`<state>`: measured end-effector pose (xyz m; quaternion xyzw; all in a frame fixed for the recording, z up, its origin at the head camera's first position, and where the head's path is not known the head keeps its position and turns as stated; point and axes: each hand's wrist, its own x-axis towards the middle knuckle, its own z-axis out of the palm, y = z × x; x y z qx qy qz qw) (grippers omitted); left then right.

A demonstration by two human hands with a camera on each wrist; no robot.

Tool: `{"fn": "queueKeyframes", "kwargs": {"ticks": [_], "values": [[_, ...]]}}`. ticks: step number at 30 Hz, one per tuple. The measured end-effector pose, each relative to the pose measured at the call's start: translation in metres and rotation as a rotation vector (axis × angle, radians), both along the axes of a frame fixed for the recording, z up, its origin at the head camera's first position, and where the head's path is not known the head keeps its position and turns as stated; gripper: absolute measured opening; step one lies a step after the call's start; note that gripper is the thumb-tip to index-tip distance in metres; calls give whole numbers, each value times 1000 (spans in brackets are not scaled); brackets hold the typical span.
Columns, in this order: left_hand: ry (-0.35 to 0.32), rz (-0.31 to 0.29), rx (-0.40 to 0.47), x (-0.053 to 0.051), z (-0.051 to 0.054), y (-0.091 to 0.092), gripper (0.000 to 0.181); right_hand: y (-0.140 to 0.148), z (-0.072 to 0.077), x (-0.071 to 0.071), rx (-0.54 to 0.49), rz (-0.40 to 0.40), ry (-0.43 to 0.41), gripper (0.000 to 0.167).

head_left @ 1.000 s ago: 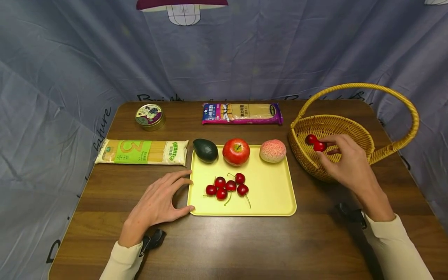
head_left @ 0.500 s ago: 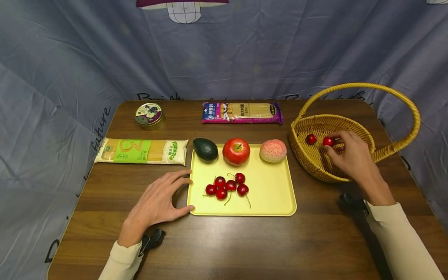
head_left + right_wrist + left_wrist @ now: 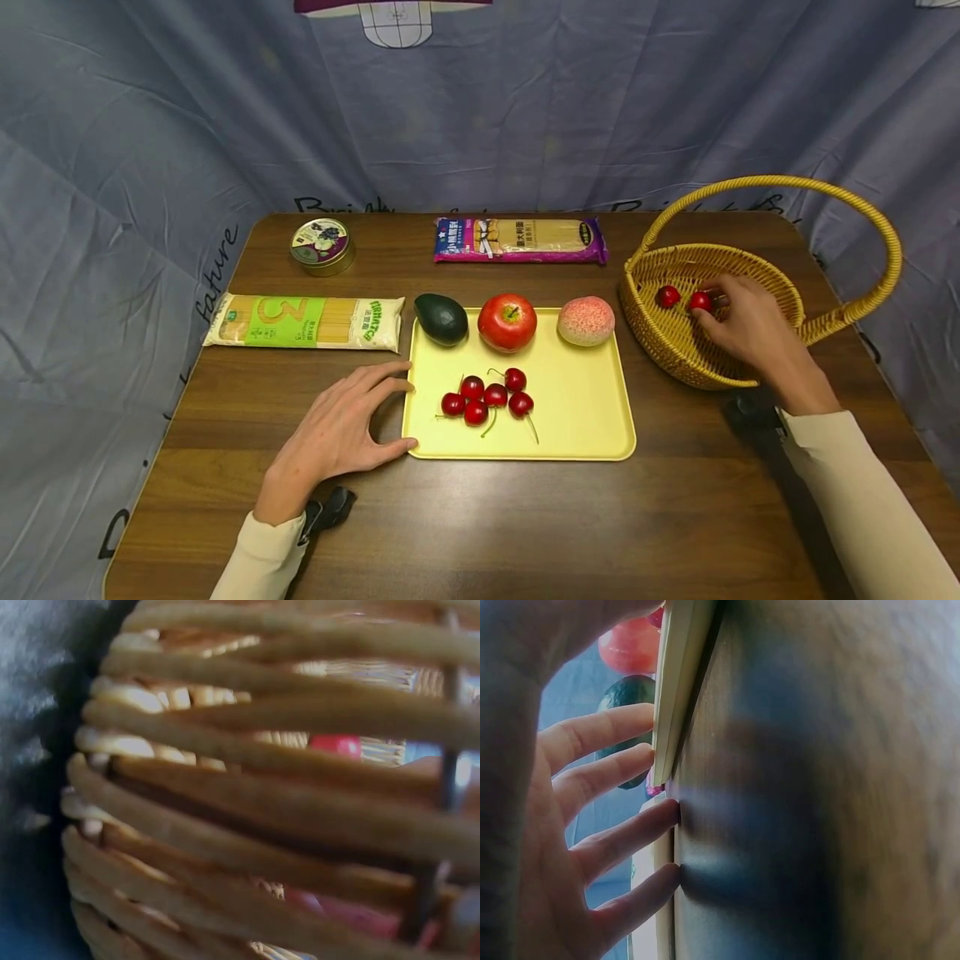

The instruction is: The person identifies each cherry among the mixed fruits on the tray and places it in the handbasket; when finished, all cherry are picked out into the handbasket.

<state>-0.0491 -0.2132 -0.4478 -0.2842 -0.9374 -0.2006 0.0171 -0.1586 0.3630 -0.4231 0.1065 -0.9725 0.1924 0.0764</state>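
Note:
In the head view my right hand is inside the wicker basket, its finger and thumb pinching a red cherry low in the basket. Just left of that one lies another cherry. My left hand has its fingers spread, with fingertips touching the left edge of the yellow tray. Several stemmed cherries lie clustered on the tray. Basket weave fills most of the right wrist view and hides much of that hand.
An avocado, an apple and a peach line the tray's far side. Behind are a round tin and a purple noodle pack. A spaghetti pack lies at left. The basket's handle arches high.
My right hand has moved right and lower in the basket with its cherry, away from the other cherry there. The left hand stays at the tray's edge.

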Motion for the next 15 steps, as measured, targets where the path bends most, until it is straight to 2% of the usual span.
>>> {"fn": "queueKeyframes", "kwargs": {"ticks": [7,15], "values": [[2,4,-6,0,0,0,68,2,-2,-8,57,21,-34,39],[4,8,-7,0,0,0,68,3,0,-7,70,21,-39,45]]}}
